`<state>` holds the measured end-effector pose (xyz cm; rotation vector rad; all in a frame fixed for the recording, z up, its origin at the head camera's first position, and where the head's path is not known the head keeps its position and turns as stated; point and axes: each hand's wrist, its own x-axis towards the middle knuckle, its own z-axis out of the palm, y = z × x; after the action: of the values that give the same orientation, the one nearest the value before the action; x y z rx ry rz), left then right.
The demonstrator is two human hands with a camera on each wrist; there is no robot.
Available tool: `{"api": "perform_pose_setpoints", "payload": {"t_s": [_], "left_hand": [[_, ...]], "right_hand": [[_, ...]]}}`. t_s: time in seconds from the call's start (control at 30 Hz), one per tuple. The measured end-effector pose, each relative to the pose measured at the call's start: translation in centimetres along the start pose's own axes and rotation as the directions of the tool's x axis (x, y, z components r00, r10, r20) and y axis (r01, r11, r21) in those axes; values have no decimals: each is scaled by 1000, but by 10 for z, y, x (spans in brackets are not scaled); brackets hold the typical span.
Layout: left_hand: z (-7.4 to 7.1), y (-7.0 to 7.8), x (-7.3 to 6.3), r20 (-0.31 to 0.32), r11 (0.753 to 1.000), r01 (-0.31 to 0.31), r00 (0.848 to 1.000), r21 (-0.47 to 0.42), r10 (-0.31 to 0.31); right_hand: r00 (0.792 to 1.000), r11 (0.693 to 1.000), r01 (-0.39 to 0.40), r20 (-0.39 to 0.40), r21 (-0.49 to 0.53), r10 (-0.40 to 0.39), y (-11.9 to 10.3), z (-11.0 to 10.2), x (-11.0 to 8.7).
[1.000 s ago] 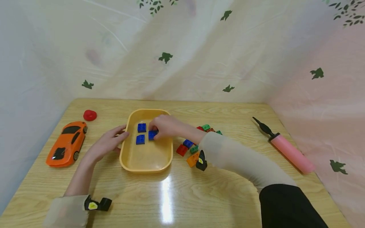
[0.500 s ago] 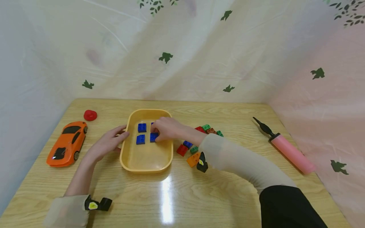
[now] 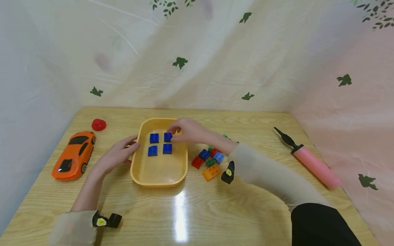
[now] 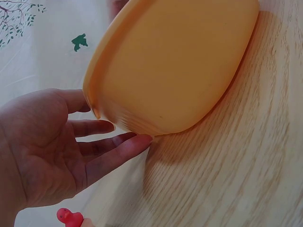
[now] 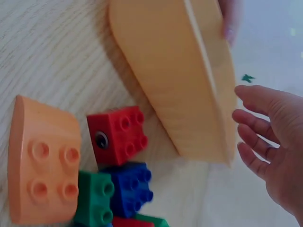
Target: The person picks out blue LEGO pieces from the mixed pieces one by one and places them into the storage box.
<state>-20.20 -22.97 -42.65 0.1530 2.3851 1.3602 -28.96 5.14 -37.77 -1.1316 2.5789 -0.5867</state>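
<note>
A yellow plastic tray (image 3: 158,174) stands on the table with several blue toy bricks (image 3: 167,149) in two short columns near its far end. My left hand (image 3: 118,153) touches the tray's left side, its fingers nearly straight along the wall; the left wrist view shows the fingertips (image 4: 144,140) right at the tray. Over the tray's far right part is my right hand (image 3: 192,131). Its thumb and fingers are spread apart, beside the far right blue brick (image 3: 167,137). Seen from the right wrist, that hand (image 5: 279,142) holds nothing.
Right of the tray lies a loose pile of toy bricks, with an orange one (image 3: 211,172), a red one (image 3: 197,162) and other colours. An orange toy car (image 3: 74,155) and a red rubber duck (image 4: 70,217) are at the left. A pink hand pump (image 3: 317,166) lies far right.
My right hand has let go of a blue brick, spread its fingers and drawn back to the right. Both right-column bricks now show more fully. My left hand has stayed at the tray.
</note>
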Motion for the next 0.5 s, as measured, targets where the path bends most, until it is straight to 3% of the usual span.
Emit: {"api": "perform_pose_setpoints", "payload": {"t_s": [0.23,0.5], "left_hand": [[-1,-1,0,-3,1000,1,1000,-2,-1],[-1,0,1,6,1000,8,1000,-12,-8]], "right_hand": [[991,988,27,-132,155,-6,12,-21,-20],[981,983,15,-193,183,21,30,-34,-50]]}}
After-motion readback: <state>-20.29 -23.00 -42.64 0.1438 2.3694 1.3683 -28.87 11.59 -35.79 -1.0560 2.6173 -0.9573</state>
